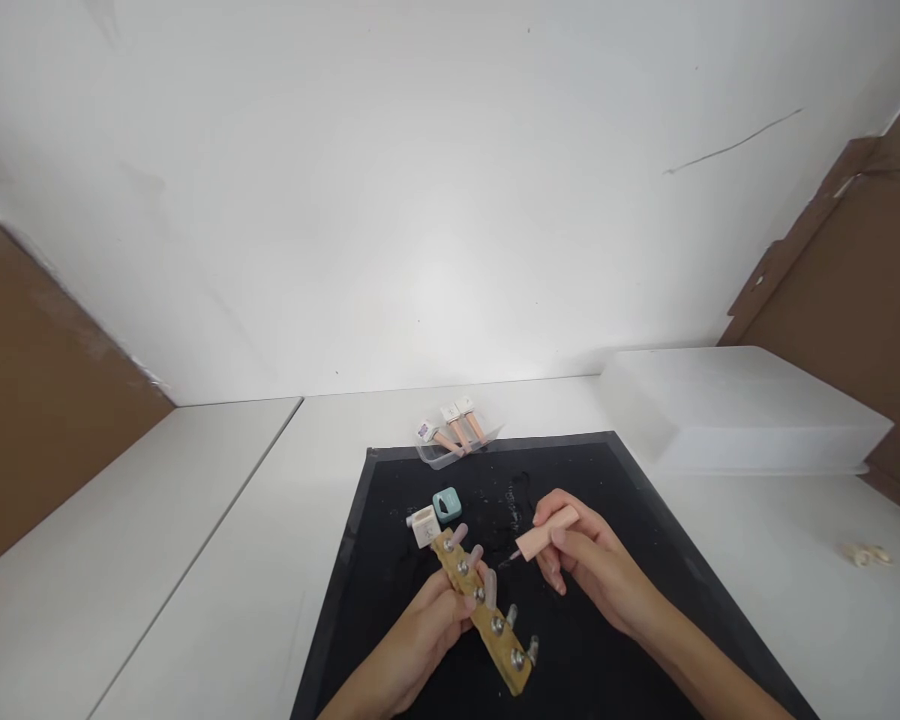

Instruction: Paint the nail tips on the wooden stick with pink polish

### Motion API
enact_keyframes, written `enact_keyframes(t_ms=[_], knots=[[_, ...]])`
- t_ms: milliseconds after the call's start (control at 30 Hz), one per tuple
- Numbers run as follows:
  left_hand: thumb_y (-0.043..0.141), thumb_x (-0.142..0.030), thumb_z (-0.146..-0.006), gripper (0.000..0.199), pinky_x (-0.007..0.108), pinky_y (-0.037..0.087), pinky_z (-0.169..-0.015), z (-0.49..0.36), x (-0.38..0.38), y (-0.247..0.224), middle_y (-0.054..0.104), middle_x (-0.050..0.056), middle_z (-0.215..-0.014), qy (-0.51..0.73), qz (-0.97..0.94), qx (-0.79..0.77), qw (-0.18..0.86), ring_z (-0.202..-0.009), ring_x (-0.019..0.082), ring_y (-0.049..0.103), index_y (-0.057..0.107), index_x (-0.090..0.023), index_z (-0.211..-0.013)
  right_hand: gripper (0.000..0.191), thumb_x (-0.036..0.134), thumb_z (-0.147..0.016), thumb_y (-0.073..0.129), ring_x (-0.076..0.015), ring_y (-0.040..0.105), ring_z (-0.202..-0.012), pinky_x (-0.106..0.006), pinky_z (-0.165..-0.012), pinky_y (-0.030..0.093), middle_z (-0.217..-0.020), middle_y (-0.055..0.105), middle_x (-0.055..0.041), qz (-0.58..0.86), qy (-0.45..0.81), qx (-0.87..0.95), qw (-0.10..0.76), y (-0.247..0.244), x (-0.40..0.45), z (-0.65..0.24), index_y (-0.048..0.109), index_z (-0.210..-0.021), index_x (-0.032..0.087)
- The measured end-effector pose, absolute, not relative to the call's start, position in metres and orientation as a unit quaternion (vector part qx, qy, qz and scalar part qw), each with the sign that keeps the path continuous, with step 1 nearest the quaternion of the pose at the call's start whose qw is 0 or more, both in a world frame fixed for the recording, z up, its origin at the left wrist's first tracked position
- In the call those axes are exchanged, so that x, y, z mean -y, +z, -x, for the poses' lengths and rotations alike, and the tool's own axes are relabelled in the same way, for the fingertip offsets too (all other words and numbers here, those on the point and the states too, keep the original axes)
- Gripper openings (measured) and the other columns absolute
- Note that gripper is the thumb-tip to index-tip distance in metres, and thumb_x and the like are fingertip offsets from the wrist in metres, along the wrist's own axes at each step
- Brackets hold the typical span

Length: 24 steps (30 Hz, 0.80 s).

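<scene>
My left hand [433, 625] grips a yellowish wooden strip [511, 668] that slants down to the right. Along it sit several round metal studs, each bearing a false nail tip [491, 588]; the upper tips look pinkish, the lower ones clearer. In my right hand [600, 560], closed between thumb and fingers, is a nail polish brush [547, 532] with a peach cap-handle. Its bristle end points down-left at the nail tips, a small gap away from them. Beyond the strip's upper end lies an open-necked white nail polish bottle [424, 526], beside a small teal container [447, 505].
A black mat [390, 480] covers the middle of the white table. At its far edge, a clear plastic tray [436, 460] holds several white bottles with peach caps [457, 425]. A translucent box [765, 440] and small cream-coloured pieces [866, 554] are at the right.
</scene>
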<state>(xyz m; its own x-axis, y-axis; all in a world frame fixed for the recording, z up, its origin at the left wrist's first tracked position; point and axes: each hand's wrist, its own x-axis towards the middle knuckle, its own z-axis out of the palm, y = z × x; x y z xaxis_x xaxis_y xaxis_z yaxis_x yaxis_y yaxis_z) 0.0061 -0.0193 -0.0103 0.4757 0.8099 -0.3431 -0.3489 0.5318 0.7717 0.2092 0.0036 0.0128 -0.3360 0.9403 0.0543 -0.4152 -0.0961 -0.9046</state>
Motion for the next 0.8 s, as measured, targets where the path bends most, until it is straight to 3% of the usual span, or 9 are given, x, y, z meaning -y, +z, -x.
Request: enact_keyframes(t_ms=[100,233,800], knots=[[0.072,-0.034,-0.061,0.047,0.044,0.016,-0.106,-0.0055,0.0207,-0.0111,0.043,0.009,-0.134,0.358,-0.334,-0.389,0.78,-0.13,0.031,0.026,0.061,-0.021,-0.105,0.028,0.042,-0.075,0.067,-0.0082,0.041,-0.044,-0.021,-0.044,0.035,-0.051,0.048,0.0053,0.284,0.69,0.463,0.479,0.015,-0.0026,-0.2098,0.055,-0.078,0.016],[0.069,-0.036,-0.065,0.039,0.046,0.012,-0.108,-0.0061,0.0223,-0.0091,0.031,0.006,-0.145,0.332,-0.384,-0.421,0.751,-0.136,0.033,0.014,0.065,-0.022,-0.101,0.028,0.042,-0.078,0.064,-0.008,0.04,-0.045,-0.022,-0.045,0.034,-0.054,0.048,0.0044,0.293,0.675,0.509,0.447,0.011,-0.0028,-0.2102,0.055,-0.078,0.016],[0.066,-0.034,-0.067,0.039,0.051,0.009,-0.108,-0.0041,0.0212,-0.0078,0.031,0.007,-0.146,0.307,-0.42,-0.43,0.738,-0.135,0.035,0.016,0.065,-0.021,-0.104,0.033,0.049,-0.079,0.058,-0.007,0.037,-0.045,-0.021,-0.044,0.031,-0.059,0.044,0.0049,0.366,0.614,0.564,0.413,0.0074,-0.0045,-0.2048,0.053,-0.076,0.017]])
